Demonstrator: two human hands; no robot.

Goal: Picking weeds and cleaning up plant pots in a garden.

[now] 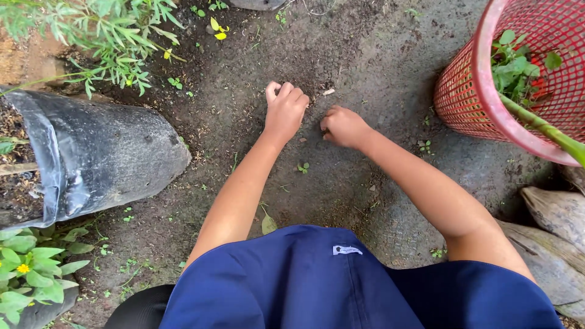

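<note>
Both my arms reach down to bare, damp soil (372, 67). My left hand (284, 108) is curled with its fingers bent, fingertips pressing on the ground. My right hand (343, 126) is closed in a loose fist, knuckles on the soil just right of the left hand. Whether either hand pinches something small is hidden by the fingers. A tiny green seedling (303, 167) grows just in front of both hands, between my forearms. My dark blue shorts (317, 280) fill the bottom of the view.
A red plastic mesh basket (472, 91) holding pulled green plants (515, 67) stands at the upper right. A black grow bag (103, 152) full of soil lies at the left. Leafy plants (109, 30) sit upper left, a yellow-flowered plant (27, 265) lower left, dry husks (557, 213) at right.
</note>
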